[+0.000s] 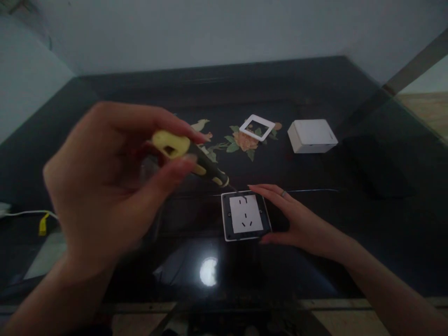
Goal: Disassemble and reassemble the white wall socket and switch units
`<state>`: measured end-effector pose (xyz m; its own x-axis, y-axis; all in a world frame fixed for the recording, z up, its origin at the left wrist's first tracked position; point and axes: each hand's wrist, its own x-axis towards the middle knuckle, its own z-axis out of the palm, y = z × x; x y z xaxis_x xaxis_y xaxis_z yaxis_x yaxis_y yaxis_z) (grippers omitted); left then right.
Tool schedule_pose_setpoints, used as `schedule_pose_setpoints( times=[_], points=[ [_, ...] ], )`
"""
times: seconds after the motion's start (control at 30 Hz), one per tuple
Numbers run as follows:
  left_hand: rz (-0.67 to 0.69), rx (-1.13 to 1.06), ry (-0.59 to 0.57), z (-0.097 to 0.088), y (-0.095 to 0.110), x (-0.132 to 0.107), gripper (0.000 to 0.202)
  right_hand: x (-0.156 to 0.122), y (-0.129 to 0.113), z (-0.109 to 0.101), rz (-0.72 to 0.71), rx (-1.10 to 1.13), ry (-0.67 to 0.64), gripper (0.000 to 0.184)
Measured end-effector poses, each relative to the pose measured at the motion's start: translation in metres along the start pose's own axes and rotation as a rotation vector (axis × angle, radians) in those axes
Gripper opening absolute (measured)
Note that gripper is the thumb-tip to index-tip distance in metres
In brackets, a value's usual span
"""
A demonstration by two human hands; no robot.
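Observation:
My left hand [105, 186] is raised close to the camera and pinches the yellow-and-black handle of a screwdriver [191, 156]. The screwdriver's tip points down at the top edge of a wall socket [246, 215], a white face with slots inside a dark frame, lying flat on the black table [350, 233]. My right hand [294, 217] rests on the table against the socket's right side, fingers stretched along its edge, a ring on one finger.
A white square cover frame [257, 127] lies farther back on a flower pattern. A white box [311, 135] sits to its right. At the left edge lie a white cable and a yellow clip [42, 224]. A lamp's reflection [209, 271] shines near the front edge.

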<state>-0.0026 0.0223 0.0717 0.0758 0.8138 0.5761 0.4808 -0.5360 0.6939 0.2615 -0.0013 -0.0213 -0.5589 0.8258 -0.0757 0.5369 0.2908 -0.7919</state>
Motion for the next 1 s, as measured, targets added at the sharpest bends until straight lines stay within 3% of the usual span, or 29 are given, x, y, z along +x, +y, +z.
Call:
schedule_pose_setpoints(
  times=[0.1, 0.3, 0.47, 0.73, 0.9, 1.0],
  points=[
    [0.057, -0.031, 0.108, 0.003, -0.025, 0.013, 0.027, 0.001, -0.001, 0.0, -0.002, -0.031, -0.034, 0.097],
    [-0.15, 0.058, -0.241, 0.015, -0.067, 0.024, 0.02, 0.002, -0.003, 0.001, 0.014, -0.08, -0.048, 0.091],
    [-0.176, 0.157, -0.471, 0.024, -0.074, 0.016, 0.025, 0.001, -0.004, 0.001, 0.028, -0.083, -0.06, 0.09],
    [-0.071, 0.337, -0.739, 0.036, -0.093, 0.006, 0.028, 0.002, -0.006, 0.001, 0.067, -0.083, -0.076, 0.095],
    [-0.041, 0.341, -0.817, 0.043, -0.101, 0.0, 0.028, 0.001, -0.005, -0.001, 0.067, 0.022, -0.063, 0.101],
    [-0.033, 0.351, -0.844, 0.042, -0.1, 0.0, 0.03, 0.001, -0.001, -0.004, 0.018, 0.085, 0.084, 0.076]
  ],
)
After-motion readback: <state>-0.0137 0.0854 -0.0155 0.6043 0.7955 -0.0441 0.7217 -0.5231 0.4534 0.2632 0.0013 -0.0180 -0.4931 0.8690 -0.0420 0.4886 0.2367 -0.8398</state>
